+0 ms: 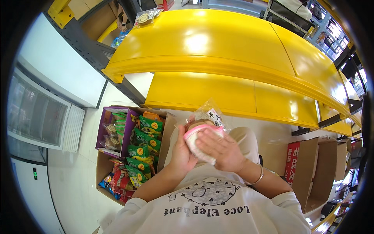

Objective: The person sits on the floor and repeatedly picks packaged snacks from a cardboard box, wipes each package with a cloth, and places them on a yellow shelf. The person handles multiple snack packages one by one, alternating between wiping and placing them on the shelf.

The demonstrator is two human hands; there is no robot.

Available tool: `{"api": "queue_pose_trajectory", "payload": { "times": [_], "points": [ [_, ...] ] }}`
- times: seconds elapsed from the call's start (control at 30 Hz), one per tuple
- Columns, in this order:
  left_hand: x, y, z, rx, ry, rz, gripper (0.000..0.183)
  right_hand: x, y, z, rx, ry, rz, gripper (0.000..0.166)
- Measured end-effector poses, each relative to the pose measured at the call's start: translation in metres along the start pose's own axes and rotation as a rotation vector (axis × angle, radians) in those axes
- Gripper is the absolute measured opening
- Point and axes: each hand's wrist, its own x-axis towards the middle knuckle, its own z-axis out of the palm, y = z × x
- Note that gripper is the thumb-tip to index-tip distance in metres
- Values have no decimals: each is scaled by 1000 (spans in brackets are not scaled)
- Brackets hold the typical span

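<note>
My left hand (181,155) holds a clear plastic snack packet (209,110) from the side, thumb up along its edge. A brown round item shows inside the packet, and its label bears writing. A white cloth with a pink border (194,143) covers the packet's near part. Over the cloth lies my right hand (219,149), fingers fairly flat, pressing it against the packet. The fingers of my left hand beneath the packet are hidden.
Yellow metal shelves (187,44) stretch across the front, with bagged round snacks (145,18) at the far left corner. On the floor at left, a cardboard box (166,140) holds green snack packets (140,150) and a purple box (100,128). Another cardboard box (302,166) stands right.
</note>
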Motion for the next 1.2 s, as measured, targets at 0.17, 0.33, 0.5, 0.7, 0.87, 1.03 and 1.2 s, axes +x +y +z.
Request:
{"api": "queue_pose_trajectory", "payload": {
  "times": [0.17,0.33,0.5,0.7,0.87,1.03,1.2],
  "points": [
    [-1,1,2,80,-48,-33,49,-12,35,-4,169,275,303,34],
    [9,0,-14,111,-188,-207,48,-20,36,0,1580,273,1057,16],
    [7,-1,-14,347,-76,-160,43,-18,33,20,1393,319,1057,15],
    [11,-1,-27,484,63,-32,33,-13,26,-3,1223,110,1207,16],
    [-2,15,-15,394,-233,-117,31,-13,49,-25,1657,490,1152,42],
    [-2,-10,-8,535,-173,-101,28,8,29,9,2311,109,1054,47],
    [-1,0,-18,557,-77,-15,24,20,21,0,2141,184,1034,44]
  ]
}}
